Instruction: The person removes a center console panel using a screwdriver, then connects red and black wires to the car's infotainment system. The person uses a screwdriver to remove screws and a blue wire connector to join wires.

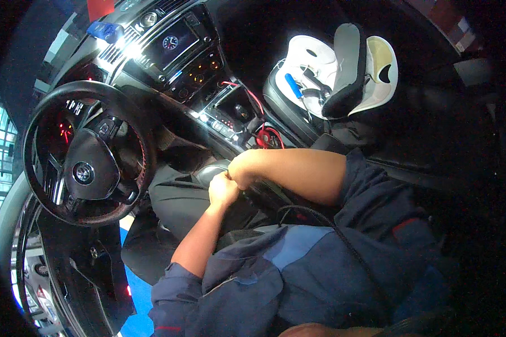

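Note:
My left hand (223, 190) and my right hand (245, 168) meet over my lap, beside the centre console. Both look closed, with the fingers curled in and the left pressed against the right. Whatever they hold, if anything, is hidden by the hands themselves. A smooth grey rounded part (208, 171) shows just left of them, above my dark trousers (177, 194). Close by on the console (219, 126) lies a loop of red cable (271, 135).
A black steering wheel (84, 219) stands to the left. On the passenger seat sits a white moulded holder (306, 48) with a blue-handled tool (293, 86) and a dark grey padded piece (348, 62). A blue object (104, 31) rests on the dashboard near the lit screen (171, 45).

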A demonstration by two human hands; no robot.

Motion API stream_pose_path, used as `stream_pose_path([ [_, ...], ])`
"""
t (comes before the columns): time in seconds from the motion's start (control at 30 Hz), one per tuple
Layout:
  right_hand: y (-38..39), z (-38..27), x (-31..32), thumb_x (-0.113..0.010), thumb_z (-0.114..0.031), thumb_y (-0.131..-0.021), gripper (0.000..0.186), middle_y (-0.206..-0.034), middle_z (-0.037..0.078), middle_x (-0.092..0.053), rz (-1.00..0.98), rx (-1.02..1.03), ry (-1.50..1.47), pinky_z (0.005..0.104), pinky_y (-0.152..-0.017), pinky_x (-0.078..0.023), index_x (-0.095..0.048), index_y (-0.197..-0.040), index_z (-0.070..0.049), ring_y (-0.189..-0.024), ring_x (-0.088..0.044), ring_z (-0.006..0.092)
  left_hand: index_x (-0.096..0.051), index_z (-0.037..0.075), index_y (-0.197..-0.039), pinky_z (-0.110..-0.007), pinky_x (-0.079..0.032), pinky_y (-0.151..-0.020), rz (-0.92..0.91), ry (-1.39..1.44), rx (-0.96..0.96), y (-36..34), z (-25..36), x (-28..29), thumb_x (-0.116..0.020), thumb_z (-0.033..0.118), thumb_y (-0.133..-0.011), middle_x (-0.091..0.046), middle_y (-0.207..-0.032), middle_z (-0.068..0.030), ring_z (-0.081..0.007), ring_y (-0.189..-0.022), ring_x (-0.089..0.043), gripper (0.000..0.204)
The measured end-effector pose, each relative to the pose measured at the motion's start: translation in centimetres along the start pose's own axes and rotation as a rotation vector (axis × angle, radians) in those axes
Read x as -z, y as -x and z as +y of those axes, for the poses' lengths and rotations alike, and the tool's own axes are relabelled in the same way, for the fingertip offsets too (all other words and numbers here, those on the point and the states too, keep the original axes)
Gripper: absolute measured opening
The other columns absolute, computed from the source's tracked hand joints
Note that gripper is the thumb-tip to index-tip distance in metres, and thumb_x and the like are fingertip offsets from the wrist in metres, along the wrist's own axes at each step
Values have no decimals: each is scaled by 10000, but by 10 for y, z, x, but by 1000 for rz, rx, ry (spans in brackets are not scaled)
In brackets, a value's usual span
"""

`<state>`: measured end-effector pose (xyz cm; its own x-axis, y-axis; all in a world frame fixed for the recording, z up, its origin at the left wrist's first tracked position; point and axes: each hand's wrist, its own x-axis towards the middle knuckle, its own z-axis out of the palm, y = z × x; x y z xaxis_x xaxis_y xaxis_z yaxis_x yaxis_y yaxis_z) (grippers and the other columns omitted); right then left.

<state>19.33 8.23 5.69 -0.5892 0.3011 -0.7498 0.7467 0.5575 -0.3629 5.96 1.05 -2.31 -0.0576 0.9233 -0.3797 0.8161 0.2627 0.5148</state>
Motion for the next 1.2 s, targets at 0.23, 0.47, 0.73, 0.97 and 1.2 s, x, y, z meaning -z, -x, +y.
stream_pose_path([
  [0.23, 7, 12, 15, -662, -384, -959, 445, -801, 182, -758, 175, 217, 38, 460, -767, -575, -766, -916, 47, -788, -748, 335, -677, 31, -958, -297, -524, -781, 53, 1104, -71, -12, -17, 22, -710, 132, -924, -695, -877, -57, -141, -826, -651, 112],
  [0.47, 107, 70, 62, -743, -305, -860, 375, -975, 207, -763, 386, 209, -167, 408, -794, -569, -766, -1063, 9, -884, -740, 312, -791, 54, -936, -393, -568, -798, -274, -39, -348, 21, -6, 35, -680, 325, -933, -765, -875, -166, -309, -856, -751, 292],
  [0.73, 74, 146, 41, -729, -131, -862, 261, -864, 148, -766, 141, -158, -232, 360, -664, -583, -764, -1084, 1, -732, -741, 226, -801, 123, -1100, -429, -533, -946, -825, -854, -603, 37, 42, -12, -528, 417, -968, -764, -1172, -106, -282, -1139, -707, 422],
  [0.97, 1, 161, 15, -660, -228, -926, 264, -911, 169, -757, 15, -175, -47, 436, -703, -600, -759, -1087, -45, -807, -744, 296, -783, 142, -1154, -454, -539, -981, -987, -876, -368, 33, 55, -13, -518, 493, -936, -737, -1239, -117, -306, -1172, -694, 491],
  [1.2, 13, 177, 25, -650, -241, -956, 289, -960, 200, -759, 136, -334, -154, 439, -755, -575, -747, -1123, -26, -853, -734, 286, -784, 88, -1123, -450, -547, -965, -841, -800, -415, 31, 47, -4, -547, 535, -933, -751, -1167, -147, -321, -1125, -705, 540],
])
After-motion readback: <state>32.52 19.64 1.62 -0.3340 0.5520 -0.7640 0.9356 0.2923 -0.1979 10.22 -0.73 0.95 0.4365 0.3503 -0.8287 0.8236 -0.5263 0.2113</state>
